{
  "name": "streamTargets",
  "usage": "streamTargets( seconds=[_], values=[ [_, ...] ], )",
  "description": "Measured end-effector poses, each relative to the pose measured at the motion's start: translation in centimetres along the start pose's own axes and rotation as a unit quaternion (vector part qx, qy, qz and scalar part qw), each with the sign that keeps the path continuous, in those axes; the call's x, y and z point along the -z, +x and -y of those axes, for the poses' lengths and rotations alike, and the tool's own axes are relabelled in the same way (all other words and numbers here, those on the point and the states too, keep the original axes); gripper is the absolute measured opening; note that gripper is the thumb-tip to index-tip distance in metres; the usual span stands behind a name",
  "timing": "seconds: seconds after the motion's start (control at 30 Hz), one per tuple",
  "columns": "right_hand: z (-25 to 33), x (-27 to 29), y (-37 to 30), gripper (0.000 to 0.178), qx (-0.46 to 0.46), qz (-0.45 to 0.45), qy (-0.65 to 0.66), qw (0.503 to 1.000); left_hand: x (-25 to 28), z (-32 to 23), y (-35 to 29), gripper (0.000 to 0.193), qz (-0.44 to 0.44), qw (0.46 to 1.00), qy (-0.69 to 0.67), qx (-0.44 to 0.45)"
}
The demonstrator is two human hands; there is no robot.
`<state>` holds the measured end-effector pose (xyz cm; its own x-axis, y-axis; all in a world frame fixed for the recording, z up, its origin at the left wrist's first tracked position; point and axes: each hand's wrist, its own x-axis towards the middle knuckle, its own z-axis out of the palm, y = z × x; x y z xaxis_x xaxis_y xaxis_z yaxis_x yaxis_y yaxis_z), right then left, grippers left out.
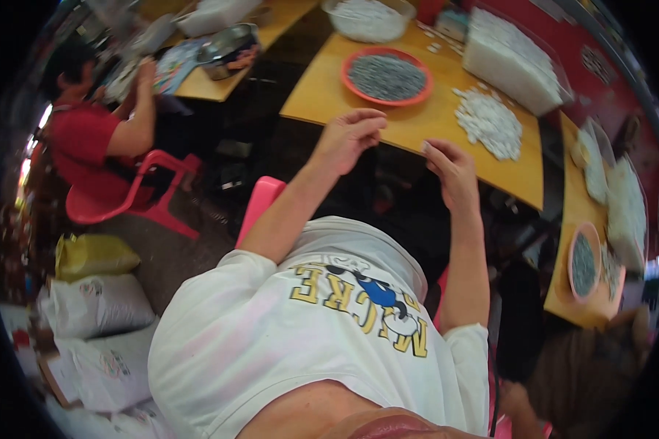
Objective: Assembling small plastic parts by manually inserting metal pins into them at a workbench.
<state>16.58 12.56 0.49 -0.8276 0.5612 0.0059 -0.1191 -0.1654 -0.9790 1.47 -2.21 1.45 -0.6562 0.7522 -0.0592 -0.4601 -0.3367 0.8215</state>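
Note:
My left hand (350,140) is raised in front of the table's near edge, thumb and fingertips pinched together; whatever is between them is too small to make out. To its right my right hand (452,170) pinches a small white piece (425,147) between thumb and finger. The hands are apart. Beyond them on the wooden table (311,99) sits an orange-red bowl (350,82) full of small grey metal-looking parts (386,76). A loose pile of small white pieces (489,123) lies on the right part of the table.
Behind the pile stands a clear bin (516,62) of white pieces; a tub (370,18) of them is farther back. At right, another table holds a second bowl (584,263). A person in red (88,139) sits at left on a pink chair (99,205), near stacked sacks (99,304).

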Motion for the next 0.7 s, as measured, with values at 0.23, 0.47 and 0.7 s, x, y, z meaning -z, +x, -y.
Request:
streamTargets(
  seconds=[0.23, 0.47, 0.7],
  values=[
    [0.9, -1.1, -1.1, 0.016, 0.055, -0.012, 0.008, 0.998, -0.5, 1.3, -0.1, 0.018, 0.027, 0.999, -0.014, 0.045],
    [1.1, -2.2, -2.0, 0.014, 0.064, -0.020, 0.035, 0.997, -1.5, 1.6, -0.6, 0.018, 0.057, 0.990, -0.064, 0.107],
    [1.8, -3.0, -2.2, 0.014, 0.078, -0.061, 0.038, 0.994, -1.5, 1.6, -0.8, 0.017, 0.063, 0.978, -0.132, 0.147]
  ],
)
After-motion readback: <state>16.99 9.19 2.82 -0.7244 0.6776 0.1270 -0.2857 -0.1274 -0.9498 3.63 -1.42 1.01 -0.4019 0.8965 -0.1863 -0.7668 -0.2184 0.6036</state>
